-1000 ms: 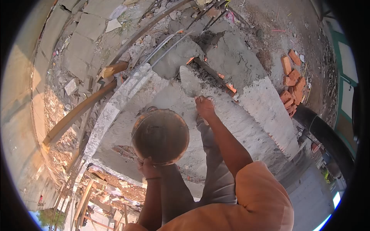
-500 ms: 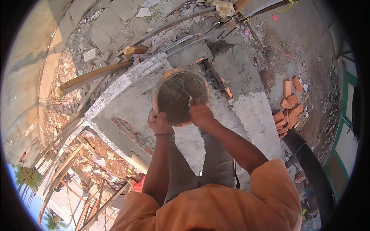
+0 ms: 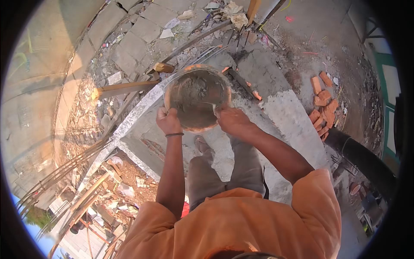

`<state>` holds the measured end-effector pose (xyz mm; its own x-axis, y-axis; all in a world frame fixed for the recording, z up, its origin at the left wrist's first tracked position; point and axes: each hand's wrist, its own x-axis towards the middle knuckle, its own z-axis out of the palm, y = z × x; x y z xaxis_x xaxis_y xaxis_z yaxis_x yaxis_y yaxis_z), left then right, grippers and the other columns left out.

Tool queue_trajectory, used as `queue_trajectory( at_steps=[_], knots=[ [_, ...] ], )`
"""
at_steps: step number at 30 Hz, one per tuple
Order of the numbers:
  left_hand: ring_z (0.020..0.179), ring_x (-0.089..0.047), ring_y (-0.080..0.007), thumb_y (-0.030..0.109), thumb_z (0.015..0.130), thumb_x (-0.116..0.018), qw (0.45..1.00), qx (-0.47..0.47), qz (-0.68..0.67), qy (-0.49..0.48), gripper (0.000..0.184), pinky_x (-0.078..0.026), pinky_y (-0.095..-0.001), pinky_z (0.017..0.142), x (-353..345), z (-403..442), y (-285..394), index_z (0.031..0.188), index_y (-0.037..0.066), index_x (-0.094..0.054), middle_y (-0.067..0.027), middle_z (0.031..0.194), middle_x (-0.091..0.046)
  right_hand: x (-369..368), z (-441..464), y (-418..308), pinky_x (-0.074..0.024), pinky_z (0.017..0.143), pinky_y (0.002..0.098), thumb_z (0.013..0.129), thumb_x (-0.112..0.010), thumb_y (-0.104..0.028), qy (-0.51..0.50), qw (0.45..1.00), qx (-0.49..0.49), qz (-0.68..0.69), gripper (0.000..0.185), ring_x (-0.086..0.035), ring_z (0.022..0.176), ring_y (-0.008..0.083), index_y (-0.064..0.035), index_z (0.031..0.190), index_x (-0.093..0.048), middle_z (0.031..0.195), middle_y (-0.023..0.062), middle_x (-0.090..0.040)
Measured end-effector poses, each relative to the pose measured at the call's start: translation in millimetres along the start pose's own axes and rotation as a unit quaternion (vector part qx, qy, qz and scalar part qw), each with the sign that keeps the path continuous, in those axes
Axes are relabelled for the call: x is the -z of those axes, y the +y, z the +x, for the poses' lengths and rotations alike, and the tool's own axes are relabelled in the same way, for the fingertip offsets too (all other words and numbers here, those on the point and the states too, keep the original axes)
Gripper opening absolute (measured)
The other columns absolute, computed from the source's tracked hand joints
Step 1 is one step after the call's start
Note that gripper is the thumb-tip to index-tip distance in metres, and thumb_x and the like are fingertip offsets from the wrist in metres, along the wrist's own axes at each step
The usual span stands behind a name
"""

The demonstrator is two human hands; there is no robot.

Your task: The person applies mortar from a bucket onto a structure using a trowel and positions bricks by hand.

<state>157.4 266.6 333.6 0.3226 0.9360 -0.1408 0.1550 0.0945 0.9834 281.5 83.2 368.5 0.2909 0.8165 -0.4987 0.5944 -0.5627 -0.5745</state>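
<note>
Both arms reach forward. The left arm runs nearly straight, the left hand closed with its thumb uppermost. The right arm slants inward from the elbow, the right hand clenched, its back facing up. The hands are apart, roughly level.

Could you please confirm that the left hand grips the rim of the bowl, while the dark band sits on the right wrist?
Not quite: the dark band sits on the wrist of the left hand, as the head view shows; that hand does grip the rim of the bowl.
</note>
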Motion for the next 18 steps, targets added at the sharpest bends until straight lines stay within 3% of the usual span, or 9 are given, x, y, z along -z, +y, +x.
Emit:
queue_trajectory(
  at_steps=[3, 4, 6, 10, 11, 13, 14, 17, 18],
  knots=[
    [0.054, -0.034, -0.0035, -0.003, 0.067, -0.055, 0.999, 0.001, 0.000, -0.032, 0.019, -0.029, -0.0208, 0.047, 28, -9, 22, 0.060, 0.007, -0.041, 0.0039, 0.062, -0.045, 4, -23, -41, -0.0493, 0.074, 0.0431, 0.078, -0.051, -0.005, 0.207, 0.975, -0.067, -0.036, 0.038, -0.058, 0.092, 0.0368, 0.0056, 0.114, -0.047, 0.110, 0.0235, -0.048],
    [0.055, -0.035, -0.0047, -0.003, 0.066, -0.055, 0.999, -0.003, 0.014, -0.049, 0.015, -0.031, -0.0218, 0.048, 33, -12, 32, 0.060, 0.005, -0.043, 0.0023, 0.064, -0.048, -3, -27, -53, -0.0492, 0.075, 0.0435, 0.077, -0.051, -0.004, 0.205, 0.974, -0.070, -0.057, 0.039, -0.058, 0.092, 0.0370, 0.0052, 0.115, -0.046, 0.110, 0.0232, -0.048],
    [0.059, -0.044, -0.0090, -0.001, 0.066, -0.056, 0.995, -0.033, 0.065, -0.065, 0.005, -0.038, -0.0248, 0.054, 52, -35, 67, 0.069, 0.000, -0.052, -0.0042, 0.074, -0.059, -34, -39, -82, -0.0490, 0.076, 0.0441, 0.077, -0.051, -0.004, 0.176, 0.977, -0.053, -0.107, 0.042, -0.058, 0.092, 0.0374, 0.0046, 0.117, -0.045, 0.110, 0.0225, -0.047],
    [0.088, -0.062, -0.0273, 0.003, 0.066, -0.059, 0.990, -0.079, 0.107, -0.048, 0.032, -0.048, -0.0328, 0.077, 83, -75, 77, 0.098, -0.001, -0.062, -0.0152, 0.100, -0.064, -20, -106, -175, -0.0510, 0.078, 0.0400, 0.077, -0.054, -0.006, -0.092, 0.972, -0.093, -0.198, 0.054, -0.055, 0.100, 0.0366, 0.0045, 0.127, -0.038, 0.111, 0.0202, -0.045],
    [0.094, -0.061, -0.0313, 0.004, 0.066, -0.059, 0.988, -0.071, 0.117, -0.077, 0.035, -0.047, -0.0348, 0.081, 92, -86, 82, 0.101, 0.001, -0.062, -0.0158, 0.099, -0.064, -27, -113, -182, -0.0508, 0.078, 0.0407, 0.077, -0.055, -0.007, -0.022, 0.972, -0.064, -0.224, 0.055, -0.055, 0.100, 0.0372, 0.0046, 0.128, -0.037, 0.111, 0.0206, -0.046],
    [0.092, -0.061, -0.0312, 0.003, 0.066, -0.058, 0.983, -0.088, 0.132, -0.093, 0.031, -0.048, -0.0351, 0.080, 103, -108, 74, 0.097, 0.001, -0.062, -0.0158, 0.098, -0.064, -50, -127, -178, -0.0505, 0.078, 0.0421, 0.077, -0.057, -0.009, 0.120, 0.958, -0.023, -0.260, 0.058, -0.056, 0.099, 0.0382, 0.0049, 0.128, -0.035, 0.112, 0.0215, -0.048],
    [0.084, -0.062, -0.0308, 0.002, 0.067, -0.057, 0.973, -0.156, 0.145, -0.090, 0.028, -0.048, -0.0351, 0.073, 110, -116, 70, 0.094, 0.001, -0.062, -0.0162, 0.091, -0.063, -64, -124, -162, -0.0501, 0.079, 0.0428, 0.076, -0.057, -0.009, 0.136, 0.955, -0.041, -0.260, 0.059, -0.056, 0.097, 0.0390, 0.0052, 0.129, -0.034, 0.112, 0.0220, -0.048],
    [0.071, -0.061, -0.0295, 0.001, 0.066, -0.056, 0.981, -0.117, 0.080, -0.132, 0.025, -0.047, -0.0347, 0.063, 135, -112, 82, 0.091, 0.001, -0.061, -0.0163, 0.082, -0.061, -100, -117, -133, -0.0490, 0.080, 0.0446, 0.074, -0.058, -0.009, 0.150, 0.959, -0.124, -0.208, 0.062, -0.058, 0.093, 0.0408, 0.0057, 0.129, -0.034, 0.112, 0.0239, -0.051],
    [0.060, -0.056, -0.0277, 0.000, 0.066, -0.055, 0.977, -0.170, 0.046, -0.116, 0.024, -0.045, -0.0335, 0.055, 139, -104, 86, 0.089, 0.001, -0.061, -0.0161, 0.075, -0.058, -109, -119, -140, -0.0485, 0.080, 0.0450, 0.074, -0.058, -0.009, 0.133, 0.965, -0.170, -0.152, 0.061, -0.058, 0.092, 0.0413, 0.0055, 0.128, -0.035, 0.111, 0.0246, -0.052]
  ],
)
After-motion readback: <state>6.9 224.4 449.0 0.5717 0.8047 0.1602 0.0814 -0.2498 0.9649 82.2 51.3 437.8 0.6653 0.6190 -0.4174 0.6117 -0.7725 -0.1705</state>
